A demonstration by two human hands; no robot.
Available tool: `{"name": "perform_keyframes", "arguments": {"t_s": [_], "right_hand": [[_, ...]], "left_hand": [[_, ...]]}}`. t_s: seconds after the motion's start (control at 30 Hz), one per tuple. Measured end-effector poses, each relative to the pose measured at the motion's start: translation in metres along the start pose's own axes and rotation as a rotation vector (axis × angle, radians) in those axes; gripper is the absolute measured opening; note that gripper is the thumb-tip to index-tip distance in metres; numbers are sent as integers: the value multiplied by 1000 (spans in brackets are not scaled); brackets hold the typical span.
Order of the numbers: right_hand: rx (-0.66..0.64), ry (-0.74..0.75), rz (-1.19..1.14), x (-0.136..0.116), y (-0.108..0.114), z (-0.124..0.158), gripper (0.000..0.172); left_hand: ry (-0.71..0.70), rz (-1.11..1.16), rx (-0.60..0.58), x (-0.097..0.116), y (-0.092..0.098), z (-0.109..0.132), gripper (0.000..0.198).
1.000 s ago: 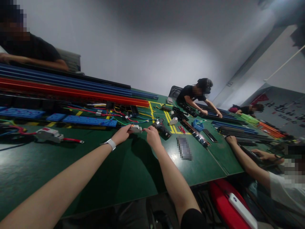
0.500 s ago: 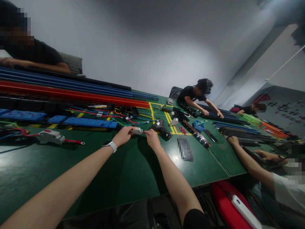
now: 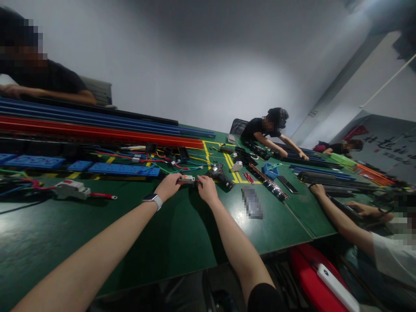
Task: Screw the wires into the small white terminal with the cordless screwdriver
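Observation:
My left hand (image 3: 169,186), with a watch at the wrist, is closed around a small white circuit breaker (image 3: 187,178) with an orange mark. Just right of the breaker, my right hand (image 3: 207,189) has its thumb and fingers drawn together near the breaker's end. Whatever it pinches is too small or hidden to name. A cordless drill (image 3: 221,175) lies directly beyond my right hand. Farther left on the green table (image 3: 156,247) rests another breaker (image 3: 72,190), wired with a red lead.
Blue socket strips (image 3: 125,168) and loose wires lie left of my hands. Behind them run long orange profiles (image 3: 130,135). A phone (image 3: 252,203), red-handled pliers (image 3: 249,178) and a blue holder (image 3: 271,170) lie to the right. Co-workers sit around the table.
My right hand has shifted slightly left, closer to the breaker, and its fingers have changed position. The breaker stays in my left hand. The view has moved a little.

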State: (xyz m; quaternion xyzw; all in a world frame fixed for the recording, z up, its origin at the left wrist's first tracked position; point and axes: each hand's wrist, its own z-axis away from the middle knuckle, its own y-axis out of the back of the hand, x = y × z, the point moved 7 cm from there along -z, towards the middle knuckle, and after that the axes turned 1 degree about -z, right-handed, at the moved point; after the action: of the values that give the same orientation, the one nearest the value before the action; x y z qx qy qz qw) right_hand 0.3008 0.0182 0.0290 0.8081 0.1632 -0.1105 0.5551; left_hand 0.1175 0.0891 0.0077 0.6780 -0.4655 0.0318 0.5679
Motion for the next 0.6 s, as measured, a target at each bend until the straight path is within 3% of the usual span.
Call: {"name": "perform_keyframes", "arguments": {"t_s": [0.13, 0.23, 0.4, 0.6], "right_hand": [[122, -126, 131, 23, 37, 0, 48], [69, -339, 253, 59, 58, 0, 56], [-114, -444, 294, 97, 59, -14, 73], [-224, -461, 304, 112, 50, -35, 83]], "left_hand": [[-14, -17, 2, 1, 0, 1, 18], [-1, -32, -1, 1, 0, 1, 16], [-3, -58, -15, 4, 1, 2, 14], [-18, -35, -2, 11, 5, 3, 14]]}}
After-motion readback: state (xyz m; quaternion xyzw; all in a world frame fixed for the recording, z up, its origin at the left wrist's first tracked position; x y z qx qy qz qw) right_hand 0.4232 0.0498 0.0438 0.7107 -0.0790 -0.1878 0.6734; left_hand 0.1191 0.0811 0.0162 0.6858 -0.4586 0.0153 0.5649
